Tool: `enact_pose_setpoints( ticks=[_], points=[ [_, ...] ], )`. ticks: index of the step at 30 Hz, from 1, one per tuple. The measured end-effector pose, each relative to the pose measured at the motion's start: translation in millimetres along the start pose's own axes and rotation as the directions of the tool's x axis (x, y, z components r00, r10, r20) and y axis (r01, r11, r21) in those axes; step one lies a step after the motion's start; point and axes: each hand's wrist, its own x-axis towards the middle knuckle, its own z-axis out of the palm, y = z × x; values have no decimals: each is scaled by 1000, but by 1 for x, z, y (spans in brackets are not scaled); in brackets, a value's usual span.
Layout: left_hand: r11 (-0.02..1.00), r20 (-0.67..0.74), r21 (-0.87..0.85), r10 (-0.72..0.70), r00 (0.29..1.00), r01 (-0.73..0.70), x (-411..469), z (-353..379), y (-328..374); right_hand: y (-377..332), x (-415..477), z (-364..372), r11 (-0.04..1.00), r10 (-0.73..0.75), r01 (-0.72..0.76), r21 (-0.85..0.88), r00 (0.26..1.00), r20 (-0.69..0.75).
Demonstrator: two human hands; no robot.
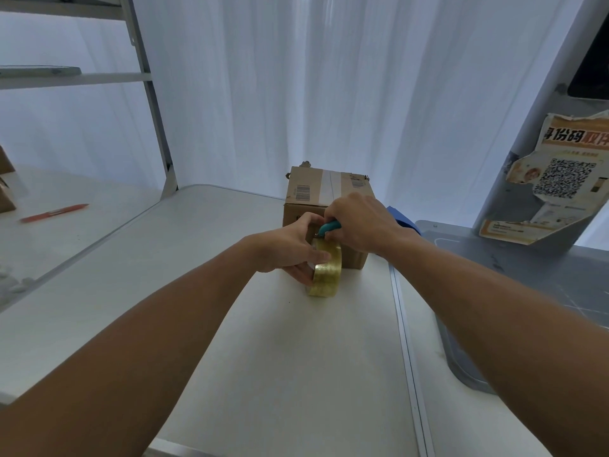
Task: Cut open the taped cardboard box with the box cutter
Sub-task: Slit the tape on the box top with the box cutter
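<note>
A small brown cardboard box (309,189) stands on the white table (280,357), with clear tape running down the middle of its top. In front of it, a yellowish roll of packing tape (326,275) stands on edge against the box's near face. My left hand (290,249) grips the roll from the left. A teal box cutter (329,228) is held in my right hand (362,222), its tip down at the top of the roll beside the box front. The blade itself is hidden by my fingers.
An orange pen (54,214) lies on a second white table at the left, beneath a metal shelf frame (155,103). A grey cutting mat (527,275) and a grey post with a torn QR poster (557,179) stand to the right. Something blue (403,219) shows behind my right wrist.
</note>
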Motion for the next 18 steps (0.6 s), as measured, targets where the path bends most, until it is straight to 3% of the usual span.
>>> enact_pose_setpoints(
  ticks=[18],
  points=[
    [998, 18, 32, -49, 999, 48, 0, -1, -3, 24, -19, -1, 998, 44, -43, -51, 999, 25]
  ],
)
